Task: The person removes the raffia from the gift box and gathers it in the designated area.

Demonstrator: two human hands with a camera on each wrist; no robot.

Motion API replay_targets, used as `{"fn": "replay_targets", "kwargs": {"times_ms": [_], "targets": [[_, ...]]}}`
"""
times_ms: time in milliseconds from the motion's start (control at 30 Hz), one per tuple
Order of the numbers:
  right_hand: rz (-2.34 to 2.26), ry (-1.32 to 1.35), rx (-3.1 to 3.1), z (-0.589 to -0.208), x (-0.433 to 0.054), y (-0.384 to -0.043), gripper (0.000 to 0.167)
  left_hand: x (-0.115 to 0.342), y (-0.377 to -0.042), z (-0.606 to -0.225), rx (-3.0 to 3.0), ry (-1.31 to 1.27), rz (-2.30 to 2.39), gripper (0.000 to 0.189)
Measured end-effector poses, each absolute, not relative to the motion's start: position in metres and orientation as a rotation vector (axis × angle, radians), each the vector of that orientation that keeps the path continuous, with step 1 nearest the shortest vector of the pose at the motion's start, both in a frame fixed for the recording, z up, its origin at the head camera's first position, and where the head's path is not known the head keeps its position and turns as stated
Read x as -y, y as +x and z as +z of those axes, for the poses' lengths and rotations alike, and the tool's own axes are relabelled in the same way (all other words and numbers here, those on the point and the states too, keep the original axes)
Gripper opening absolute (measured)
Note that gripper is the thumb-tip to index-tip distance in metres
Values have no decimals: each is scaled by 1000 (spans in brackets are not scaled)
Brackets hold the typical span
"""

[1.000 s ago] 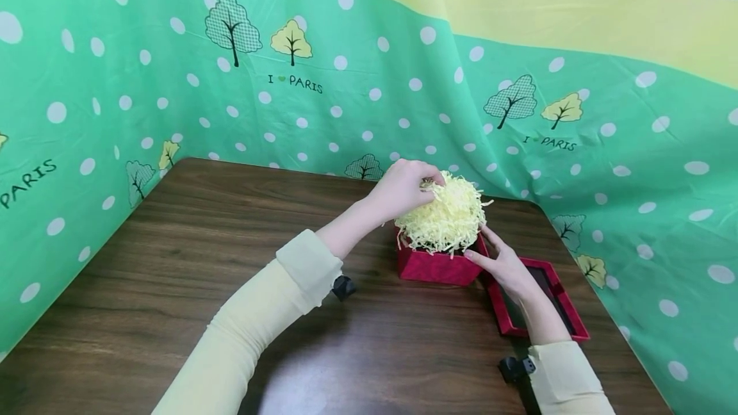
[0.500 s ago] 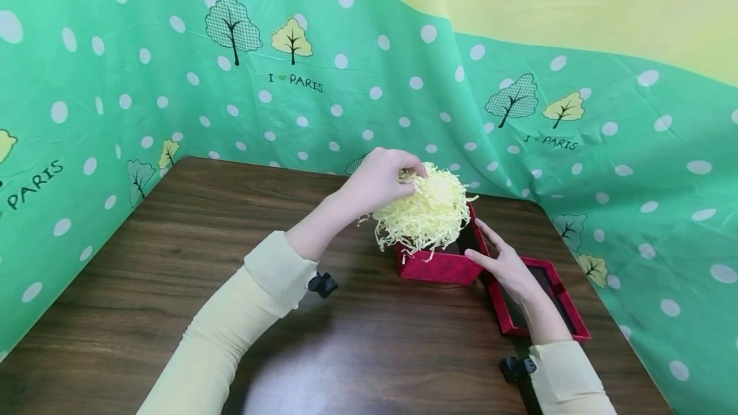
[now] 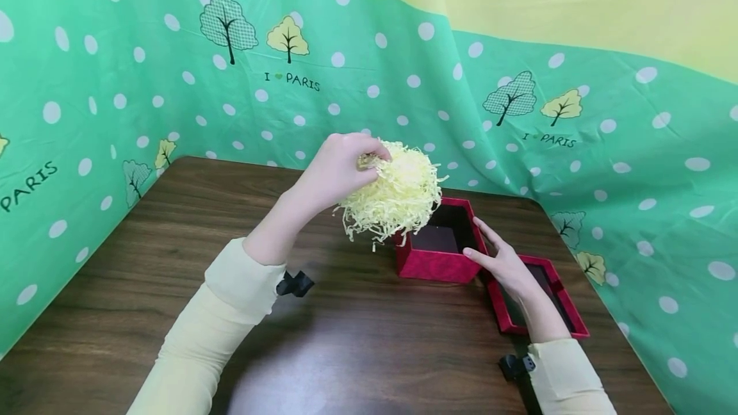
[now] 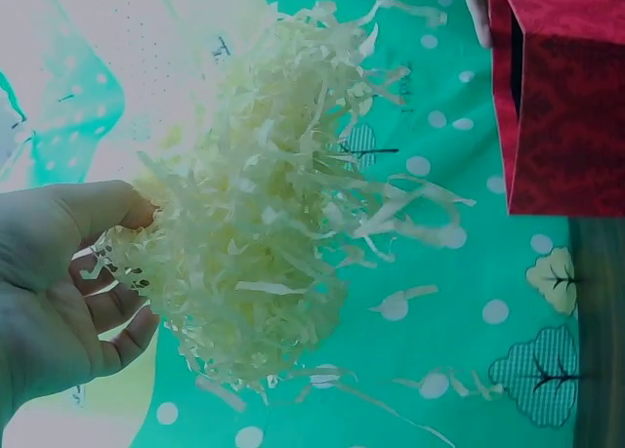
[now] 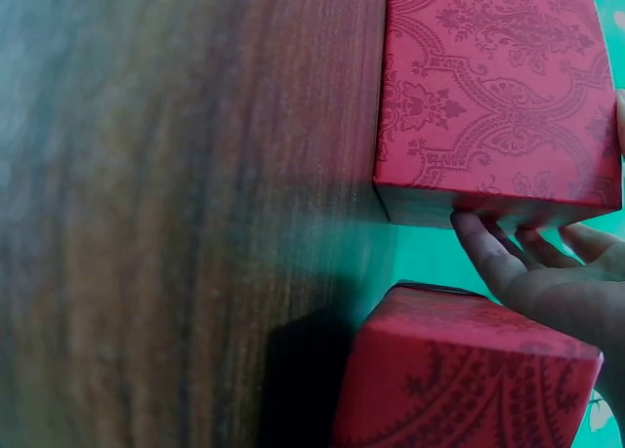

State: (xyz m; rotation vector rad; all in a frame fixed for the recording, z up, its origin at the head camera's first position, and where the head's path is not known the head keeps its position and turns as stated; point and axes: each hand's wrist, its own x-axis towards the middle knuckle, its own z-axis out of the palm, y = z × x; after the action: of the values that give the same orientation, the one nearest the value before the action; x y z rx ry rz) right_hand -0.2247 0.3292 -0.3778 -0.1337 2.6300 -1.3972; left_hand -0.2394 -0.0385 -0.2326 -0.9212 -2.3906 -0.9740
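Observation:
A fluffy clump of pale yellow shredded paper (image 3: 398, 191) hangs from my left hand (image 3: 340, 168), which pinches it between thumb and fingers. In the left wrist view the shredded paper (image 4: 254, 204) has loose strands trailing off it. It overlaps the left rim of a red patterned box (image 3: 435, 268) standing open-topped on the table. The box's dark interior shows, its left part hidden behind the paper. My right hand (image 3: 507, 271) holds the box at its right wall, thumb at the front rim. In the right wrist view the fingertips (image 5: 469, 224) touch the outer wall.
A red box lid (image 3: 507, 324) lies inner side up on the table, right beside the box and under my right forearm. Behind the brown wooden table (image 3: 190, 242) hangs a green and yellow printed curtain (image 3: 323, 107).
My left hand has lifted the shredded paper up out of the box and carried it left, uncovering the interior. The right hand and the box have stayed in place.

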Motion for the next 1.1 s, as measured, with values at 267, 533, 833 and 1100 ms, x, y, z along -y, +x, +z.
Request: {"fn": "replay_targets", "kwargs": {"times_ms": [267, 533, 833, 1100], "targets": [[-1403, -141, -2620, -376, -328, -223, 80, 62, -234, -236, 2329, -910, -927, 23], [-1434, -175, -2603, -377, -327, -222, 79, 88, -233, -244, 2312, -849, -864, 23], [-1418, -186, -2606, -377, -329, -222, 79, 126, -239, -254, 2383, -758, -757, 23], [-1424, -168, -2593, -375, -330, -221, 79, 155, -248, -269, 2407, -742, -694, 22]]}}
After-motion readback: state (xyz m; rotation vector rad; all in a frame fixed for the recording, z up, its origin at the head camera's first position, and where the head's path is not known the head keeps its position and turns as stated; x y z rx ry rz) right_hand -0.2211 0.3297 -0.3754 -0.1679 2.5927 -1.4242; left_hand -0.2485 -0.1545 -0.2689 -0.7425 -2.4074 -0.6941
